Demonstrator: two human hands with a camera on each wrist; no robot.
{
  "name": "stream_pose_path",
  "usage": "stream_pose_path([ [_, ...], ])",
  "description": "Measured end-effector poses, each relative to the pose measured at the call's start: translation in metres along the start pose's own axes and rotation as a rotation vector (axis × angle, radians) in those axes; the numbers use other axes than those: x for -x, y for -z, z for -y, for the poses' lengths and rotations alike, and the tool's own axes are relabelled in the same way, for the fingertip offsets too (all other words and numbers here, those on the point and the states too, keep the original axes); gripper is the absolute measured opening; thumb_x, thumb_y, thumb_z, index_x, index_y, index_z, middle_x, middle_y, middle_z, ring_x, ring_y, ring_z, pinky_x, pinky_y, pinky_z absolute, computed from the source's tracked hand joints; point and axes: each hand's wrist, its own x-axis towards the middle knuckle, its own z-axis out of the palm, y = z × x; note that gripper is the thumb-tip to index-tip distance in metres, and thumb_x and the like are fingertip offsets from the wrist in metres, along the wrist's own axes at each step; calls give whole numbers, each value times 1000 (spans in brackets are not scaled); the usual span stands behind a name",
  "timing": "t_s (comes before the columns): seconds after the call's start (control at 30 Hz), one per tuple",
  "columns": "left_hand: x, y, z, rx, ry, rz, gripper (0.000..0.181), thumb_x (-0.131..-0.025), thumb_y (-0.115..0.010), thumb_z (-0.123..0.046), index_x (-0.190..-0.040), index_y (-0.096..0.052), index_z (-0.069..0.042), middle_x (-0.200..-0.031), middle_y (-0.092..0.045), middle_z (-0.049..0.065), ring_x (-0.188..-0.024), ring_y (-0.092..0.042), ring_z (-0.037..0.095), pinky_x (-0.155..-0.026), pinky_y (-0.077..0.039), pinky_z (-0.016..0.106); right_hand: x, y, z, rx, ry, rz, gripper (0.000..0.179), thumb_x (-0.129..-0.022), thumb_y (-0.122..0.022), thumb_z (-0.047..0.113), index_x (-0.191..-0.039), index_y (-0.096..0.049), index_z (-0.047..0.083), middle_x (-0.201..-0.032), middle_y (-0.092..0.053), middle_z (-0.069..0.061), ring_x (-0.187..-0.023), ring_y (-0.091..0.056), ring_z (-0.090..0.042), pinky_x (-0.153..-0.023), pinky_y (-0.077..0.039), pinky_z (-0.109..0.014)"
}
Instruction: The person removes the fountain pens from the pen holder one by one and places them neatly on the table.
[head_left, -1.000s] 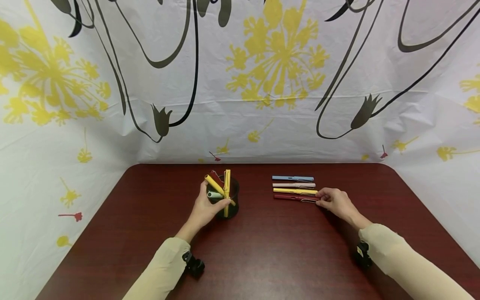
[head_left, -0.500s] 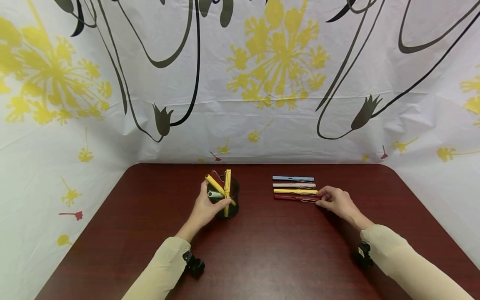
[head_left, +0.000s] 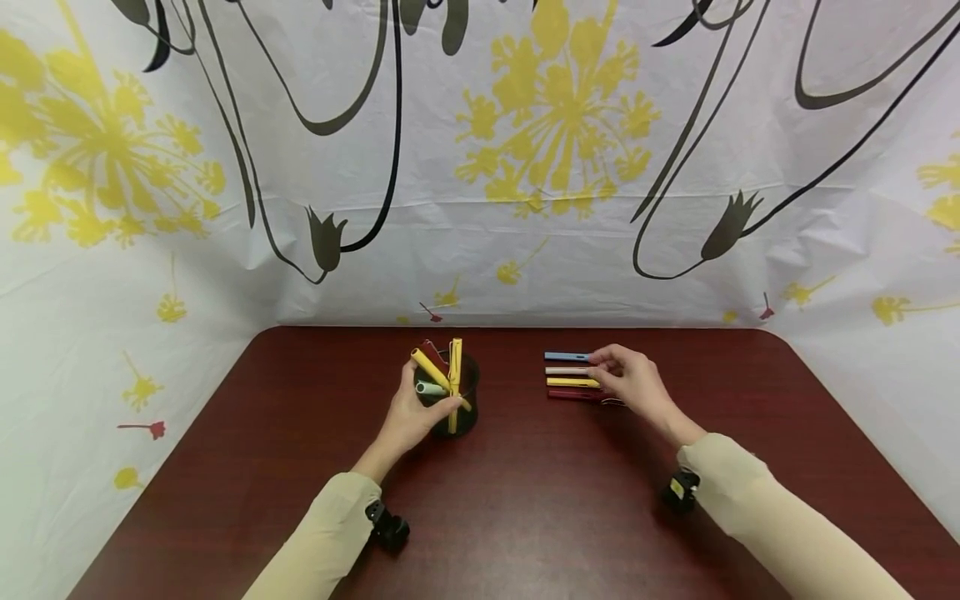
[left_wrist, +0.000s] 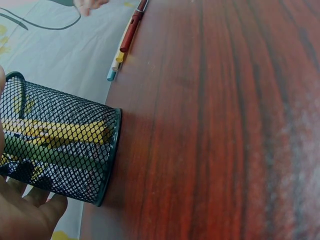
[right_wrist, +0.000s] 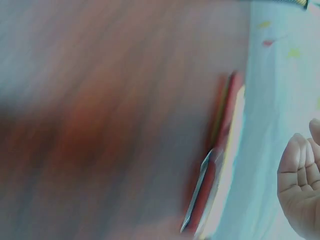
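Observation:
My left hand grips a black mesh pen cup, thumb in front and fingers behind. Out of the cup stick a yellow pen, another yellow one, a dark red pen and a pale green one. To the right, a blue pen, a pale pink pen, a yellow pen and a dark red pen lie in parallel rows. Above their right ends is my right hand, fingers loosely bent, holding nothing; the right wrist view shows it apart from the red pen.
The dark red-brown wooden table carries everything. Behind it and at the sides hangs a white sheet printed with yellow and grey plants. The table's back edge runs close behind the cup and pens.
My right hand has left the right end of the dark red pen and moved left and away from me, over the row. The left hand and the pen cup have stayed put.

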Motion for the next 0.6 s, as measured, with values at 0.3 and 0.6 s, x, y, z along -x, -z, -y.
stream_pose_path([
  [0.3, -2, -2, 3, 8, -8, 1, 96, -80, -76, -30, -149, -11, -17, -136, -45, 19, -123, -47, 32, -94, -44, 49, -29, -42, 61, -385, -37, 55, 25, -88, -65, 8, -110, -62, -4, -92, -65, -19, -79, -65, -21, -72, -54, -39],
  [0.6, -2, -3, 3, 2, -9, -23, 95, -79, -77, -32, -148, -14, -17, -132, -48, 16, -117, -52, 29, -94, -44, 46, -44, -75, 96, -472, -26, 66, 27, -88, -65, 8, -112, -62, -2, -94, -63, -19, -79, -63, -21, -69, -52, -25],
])
